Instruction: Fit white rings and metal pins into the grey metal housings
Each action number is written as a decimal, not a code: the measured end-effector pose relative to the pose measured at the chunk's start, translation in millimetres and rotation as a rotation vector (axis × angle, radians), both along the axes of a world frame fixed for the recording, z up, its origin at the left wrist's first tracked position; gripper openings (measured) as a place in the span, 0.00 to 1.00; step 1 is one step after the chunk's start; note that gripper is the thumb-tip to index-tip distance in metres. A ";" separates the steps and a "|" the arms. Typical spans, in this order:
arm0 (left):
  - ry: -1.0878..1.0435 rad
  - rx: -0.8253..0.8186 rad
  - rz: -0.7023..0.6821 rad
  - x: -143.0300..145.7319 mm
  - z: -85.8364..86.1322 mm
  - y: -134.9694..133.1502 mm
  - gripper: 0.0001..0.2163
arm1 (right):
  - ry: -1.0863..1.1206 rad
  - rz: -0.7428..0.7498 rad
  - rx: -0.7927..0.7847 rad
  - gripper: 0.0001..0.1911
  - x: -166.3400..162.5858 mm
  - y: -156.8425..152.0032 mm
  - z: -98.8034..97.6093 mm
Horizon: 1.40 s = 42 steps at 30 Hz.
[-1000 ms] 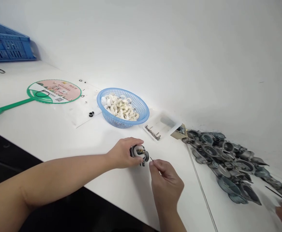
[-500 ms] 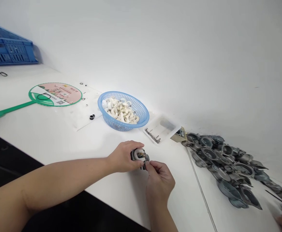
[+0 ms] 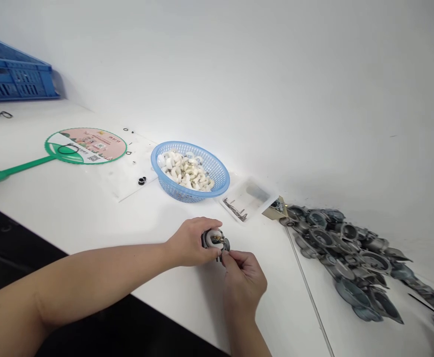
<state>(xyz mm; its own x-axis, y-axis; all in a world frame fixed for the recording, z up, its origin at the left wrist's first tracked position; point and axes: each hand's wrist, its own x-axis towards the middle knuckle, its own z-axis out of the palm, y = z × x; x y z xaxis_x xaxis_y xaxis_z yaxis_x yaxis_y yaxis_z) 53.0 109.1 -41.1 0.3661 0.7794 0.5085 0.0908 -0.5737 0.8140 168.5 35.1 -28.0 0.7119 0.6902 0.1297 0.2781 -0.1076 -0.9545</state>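
Observation:
My left hand [image 3: 189, 242] is closed around a small grey metal part with a white piece [image 3: 215, 240] on top, holding it just above the white table [image 3: 90, 213]. My right hand [image 3: 242, 277] pinches its fingertips against the right side of that part. Whatever the right fingers hold is hidden; a thin pin showed there a moment ago.
A blue basket [image 3: 189, 169] of white pieces stands behind my hands. Right of it lie a clear tray of thin pins [image 3: 247, 199] and a long heap of grey metal castings [image 3: 350, 253]. A green hand fan [image 3: 68, 149] and a blue crate [image 3: 12, 74] are at the left.
My right hand moved left with a thin pin and closed its fingertips onto the part in my left hand. Another person's hand at the far right edge slid out of view.

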 end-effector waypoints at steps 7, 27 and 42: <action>-0.006 0.002 -0.005 0.0 -1.4 0.6 0.24 | -0.045 -0.018 0.002 0.06 -1.5 0.6 -0.7; -0.019 -0.014 -0.030 -2.4 -1.4 1.1 0.25 | -0.189 -0.046 -0.025 0.07 -5.9 0.0 -0.1; -0.014 -0.082 -0.058 -7.7 0.4 4.2 0.26 | -0.235 0.054 0.058 0.08 0.8 1.1 -9.7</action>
<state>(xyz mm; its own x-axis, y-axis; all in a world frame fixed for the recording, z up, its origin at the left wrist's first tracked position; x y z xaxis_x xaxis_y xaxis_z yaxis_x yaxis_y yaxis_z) 45.3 113.3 -40.6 0.4052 0.7962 0.4493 0.0473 -0.5090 0.8594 169.3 36.2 -37.6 0.6201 0.7128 0.3277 0.4968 -0.0335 -0.8672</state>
